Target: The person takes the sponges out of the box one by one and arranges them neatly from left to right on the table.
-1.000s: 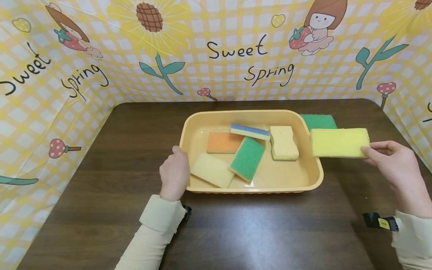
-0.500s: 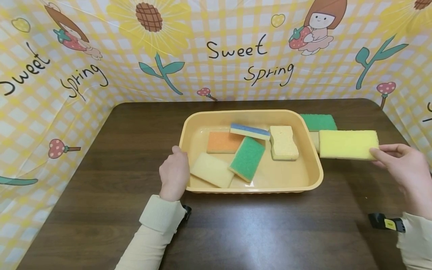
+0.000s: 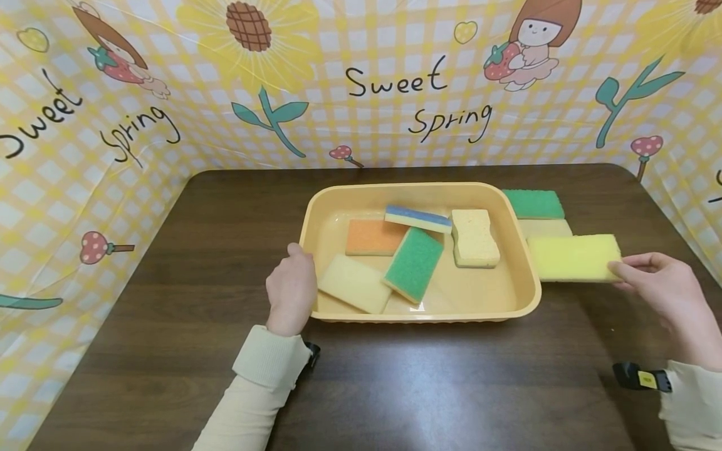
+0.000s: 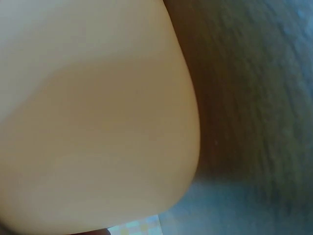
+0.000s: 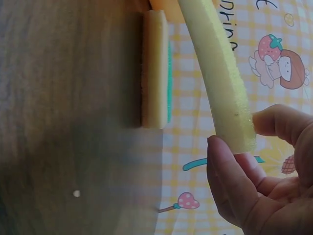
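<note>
My right hand (image 3: 665, 282) pinches the right end of a bright yellow sponge (image 3: 575, 258) between thumb and fingers. In the right wrist view the sponge (image 5: 220, 78) appears edge-on, raised off the table. At the left end of a pale orange plastic tub (image 3: 417, 317), my left hand (image 3: 292, 291) grips the rim, its fingertips hidden. Inside the tub lie an orange sponge (image 3: 369, 237), a blue-topped sponge (image 3: 414, 218), a green-topped sponge (image 3: 416, 266), a cream sponge (image 3: 352, 285) and a notched cream sponge (image 3: 475, 239).
Against the tub's right side, a green-topped sponge (image 3: 536, 204) lies on the dark wooden table (image 3: 169, 351). A cream sponge (image 3: 547, 227) sits just in front of it, partly covered by the yellow one. Yellow checked cloth (image 3: 383, 37) walls off the back and sides.
The yellow sponge first moved right in my right hand, then back left and toward me. This uncovers more of the cream sponge beside the tub. My left hand stays on the rim.
</note>
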